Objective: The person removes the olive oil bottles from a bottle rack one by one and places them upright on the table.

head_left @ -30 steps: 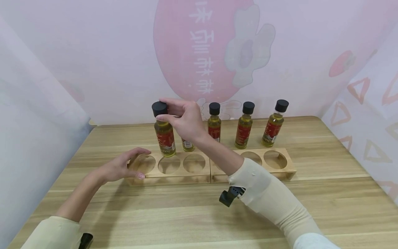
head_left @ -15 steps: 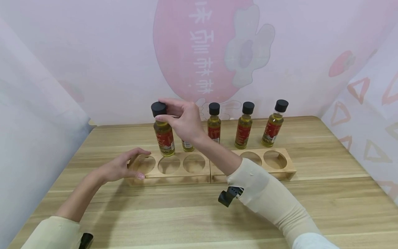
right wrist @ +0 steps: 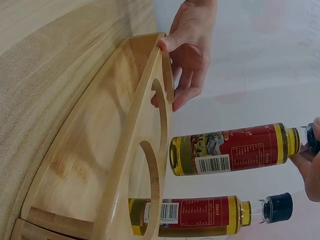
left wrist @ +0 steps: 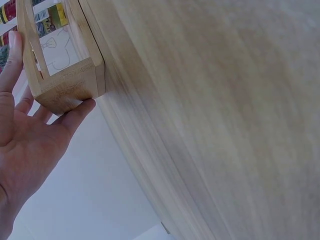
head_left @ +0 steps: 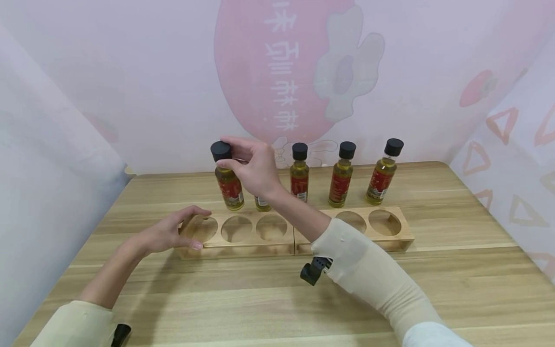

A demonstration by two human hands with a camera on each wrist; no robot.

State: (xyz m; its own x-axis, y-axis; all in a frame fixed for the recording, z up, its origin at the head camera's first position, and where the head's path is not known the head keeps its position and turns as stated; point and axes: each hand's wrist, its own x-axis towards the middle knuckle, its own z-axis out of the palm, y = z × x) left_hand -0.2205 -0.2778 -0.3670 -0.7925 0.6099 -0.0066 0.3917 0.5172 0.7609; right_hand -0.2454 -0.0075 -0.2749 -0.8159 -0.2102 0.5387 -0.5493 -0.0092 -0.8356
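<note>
My right hand (head_left: 260, 171) pinches the black cap (head_left: 221, 151) of an oil bottle (head_left: 230, 188) with a red label. In the right wrist view this bottle (right wrist: 250, 147) hangs tilted, its base about level with the rack's top and apart from it. At the far left end of a wooden bottle rack (head_left: 256, 251) with round holes, my left hand (head_left: 162, 235) grips the end, thumb at the front and fingers behind. The left wrist view shows its fingertips against the end panel (left wrist: 70, 92). A second bottle (right wrist: 205, 217) stands behind the rack, partly hidden by my right hand.
A similar rack (head_left: 403, 226) adjoins on the right, partly covered by my right forearm. Behind the racks stand more oil bottles: one near the middle (head_left: 299, 178), one right of it (head_left: 341, 183), one farther right (head_left: 381, 178). A printed cloth (head_left: 173, 96) backs the table.
The held bottle's base has shifted slightly back, from overlapping the rack's rear edge to showing just behind it. Its cap has barely moved, and my left hand has stayed on the rack.
</note>
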